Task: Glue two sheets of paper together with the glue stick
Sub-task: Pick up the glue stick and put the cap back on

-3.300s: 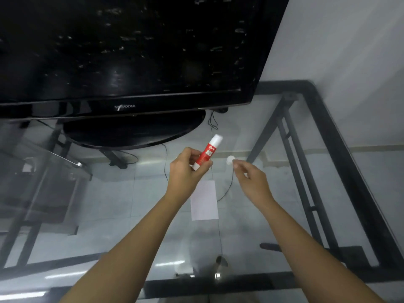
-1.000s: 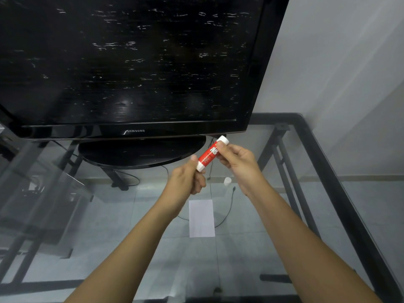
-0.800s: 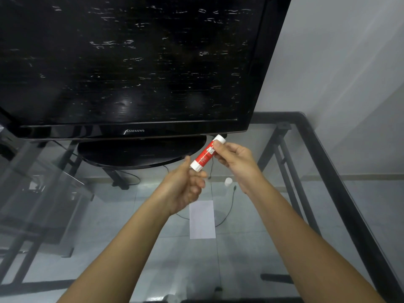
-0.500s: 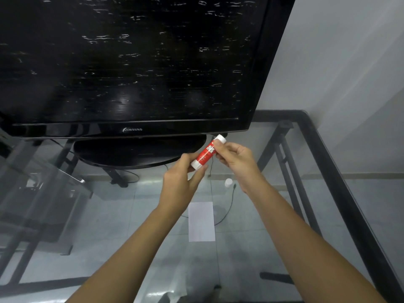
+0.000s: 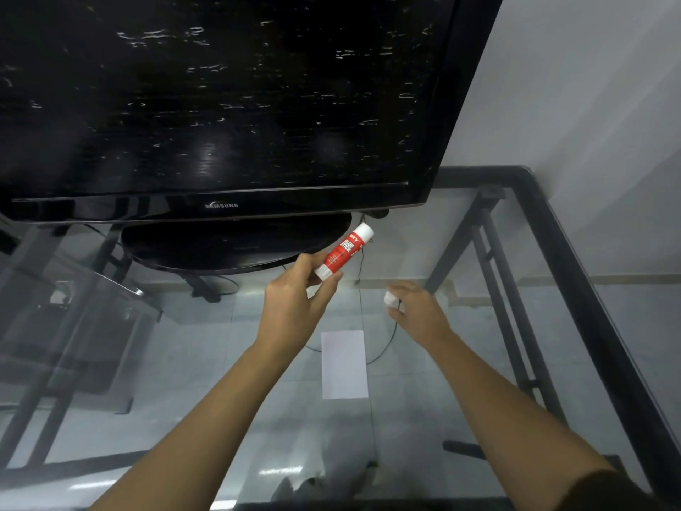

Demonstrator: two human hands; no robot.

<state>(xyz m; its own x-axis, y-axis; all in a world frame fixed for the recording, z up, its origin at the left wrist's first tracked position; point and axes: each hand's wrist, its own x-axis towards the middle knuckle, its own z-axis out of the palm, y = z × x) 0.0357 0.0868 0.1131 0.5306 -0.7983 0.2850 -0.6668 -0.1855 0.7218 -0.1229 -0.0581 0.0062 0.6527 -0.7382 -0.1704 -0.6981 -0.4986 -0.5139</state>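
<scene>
One head-worn wide-angle view looks forward and down, close over the glass table [image 5: 479,363].

You are looking down at a glass table [image 5: 460,392] with a television [image 5: 221,105] standing on it at the far side, its base [image 5: 236,245] resting on the glass directly ahead of you. A wall [image 5: 589,105] runs along the right. A sheet of paper [image 5: 344,364] lies flat on the glass in the middle, between your two forearms and nearer to you than the television base. Your left hand [image 5: 294,307] is raised above the table, left of the paper, with the glue stick [image 5: 344,251] tilted up from it toward the television. Your right hand [image 5: 418,311] is to the right of the paper, with a small cap [image 5: 390,299] at its fingertips, apart from the glue stick.
</scene>
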